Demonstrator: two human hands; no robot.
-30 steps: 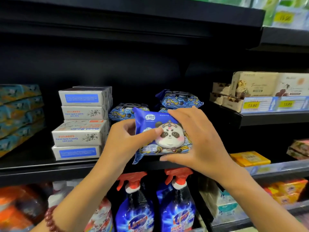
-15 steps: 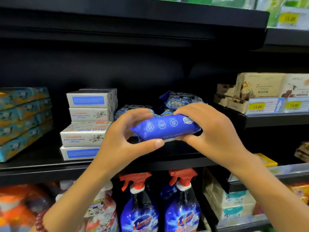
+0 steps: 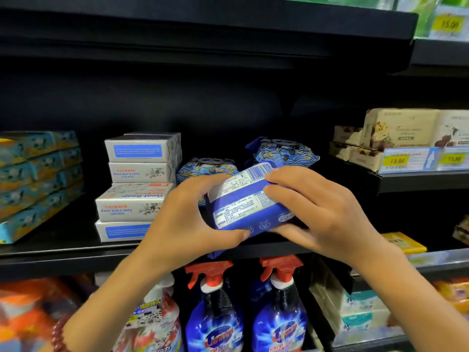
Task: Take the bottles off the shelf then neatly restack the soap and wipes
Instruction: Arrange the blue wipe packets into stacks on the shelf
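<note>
1. The left hand (image 3: 187,219) grips the left end of a blue wipes pack (image 3: 243,207). Its thumb is under the near edge and its fingers curl over the top.
2. The right hand (image 3: 322,212) grips the right end of the same pack, with fingers across the printed face and the thumb beneath.
3. The pack is held tilted in the air. Its white label text and barcode face the camera, just above the front edge of the black shelf (image 3: 63,260).
4. Just behind the pack, two patterned wipes packs (image 3: 208,168) lie on the shelf, and the right one sits higher.
5. Left of the pack is an uneven stack of white soap boxes (image 3: 137,179), four high.
6. Further left of the pack, teal boxes (image 3: 38,179) are piled at a slant.
7. Below the pack stand two blue spray bottles (image 3: 215,313) with red triggers.
8. Right of the pack, beige boxes (image 3: 398,128) sit behind a yellow price tag (image 3: 397,161).
</note>
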